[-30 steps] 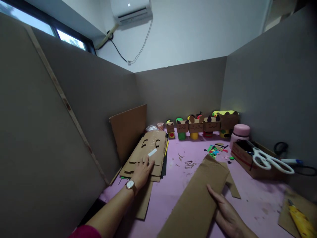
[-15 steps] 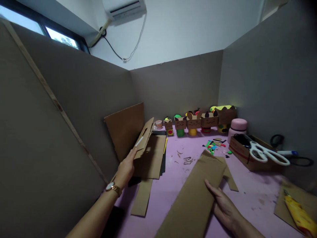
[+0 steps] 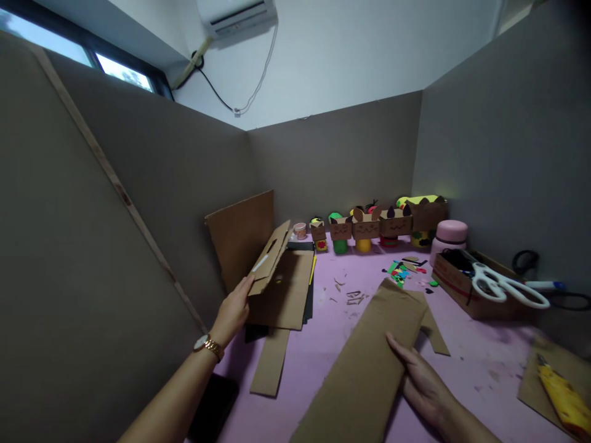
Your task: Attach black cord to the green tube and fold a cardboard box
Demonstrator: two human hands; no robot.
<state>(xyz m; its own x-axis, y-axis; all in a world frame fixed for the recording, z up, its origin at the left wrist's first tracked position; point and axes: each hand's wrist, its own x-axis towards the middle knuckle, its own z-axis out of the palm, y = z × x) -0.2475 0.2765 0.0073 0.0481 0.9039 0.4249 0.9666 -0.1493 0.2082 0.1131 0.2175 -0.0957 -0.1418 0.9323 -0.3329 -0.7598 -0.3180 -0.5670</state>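
My left hand [image 3: 234, 311], with a watch at the wrist, is closed on the near edge of a folded cardboard piece [image 3: 272, 255] that has a slot and a white strip on it. That piece is tilted above a stack with a flat cardboard sheet [image 3: 290, 301] on top and black sheets beneath. My right hand [image 3: 422, 384] grips the right edge of a long cardboard strip [image 3: 360, 363], thumb on top and the fingers hidden under it. The strip slants toward me, its near end cut off by the frame. A narrow cardboard strip [image 3: 271, 366] lies between my hands.
At the back stand several decorated cardboard animal figures [image 3: 366, 227] and a paper cup [image 3: 300, 231]. Right are a pink bottle [image 3: 450, 237], a box [image 3: 466, 289] with white scissors [image 3: 503, 286], and a yellow cutter [image 3: 561, 394]. Colored scraps [image 3: 398, 272] lie mid-table. A cardboard panel [image 3: 242, 240] leans left.
The view has shifted slightly, so most things sit a little further right in the picture. Both hands keep their hold on the cardboard, and a dark object shows more at lower left.
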